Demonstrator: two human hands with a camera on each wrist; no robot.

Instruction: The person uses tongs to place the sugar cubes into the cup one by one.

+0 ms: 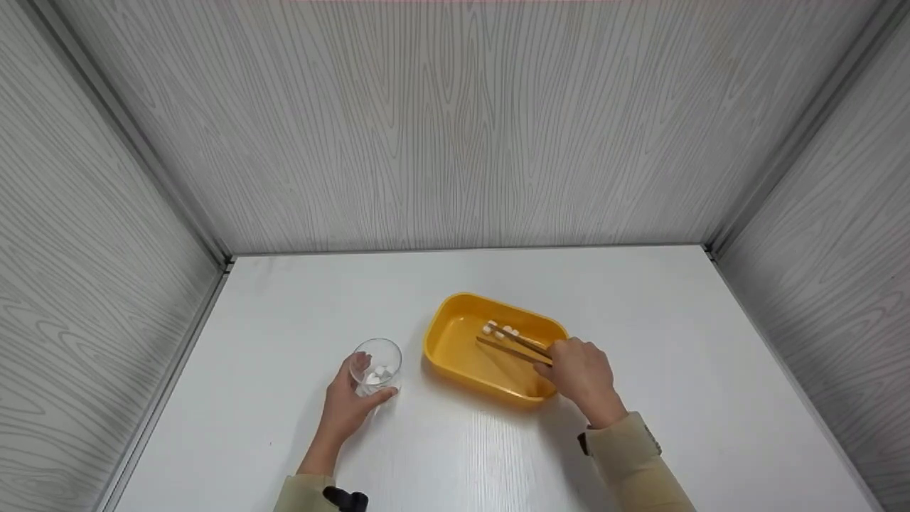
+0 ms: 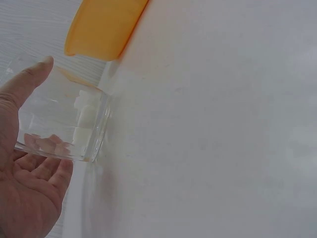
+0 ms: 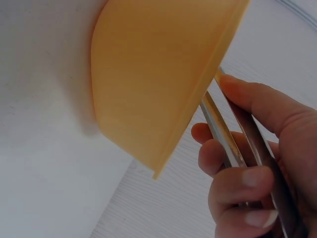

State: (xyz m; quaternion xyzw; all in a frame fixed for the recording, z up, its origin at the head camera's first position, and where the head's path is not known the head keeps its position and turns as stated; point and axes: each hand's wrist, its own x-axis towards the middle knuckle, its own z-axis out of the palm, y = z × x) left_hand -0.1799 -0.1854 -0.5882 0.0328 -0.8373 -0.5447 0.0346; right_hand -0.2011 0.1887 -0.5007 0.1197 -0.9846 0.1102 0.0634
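My left hand (image 1: 343,409) holds a clear drinking glass (image 2: 49,111) upright, thumb on one side and fingers on the other. Several small white pieces (image 2: 87,117) lie at the bottom of the glass. To the right is a yellow plastic tray (image 1: 455,348) with a few similar white pieces (image 1: 506,331) near its far side. My right hand (image 1: 583,373) grips metal tongs (image 1: 512,350) over the tray's right end. The tongs' arms stand apart, one tip by the white pieces. In the right wrist view, the tray wall (image 3: 143,84) hides the tips.
Glass and tray stand on a white tabletop (image 1: 455,455), with a gap between them. Pale wood-grain panels (image 1: 455,128) rise behind the table and along both sides.
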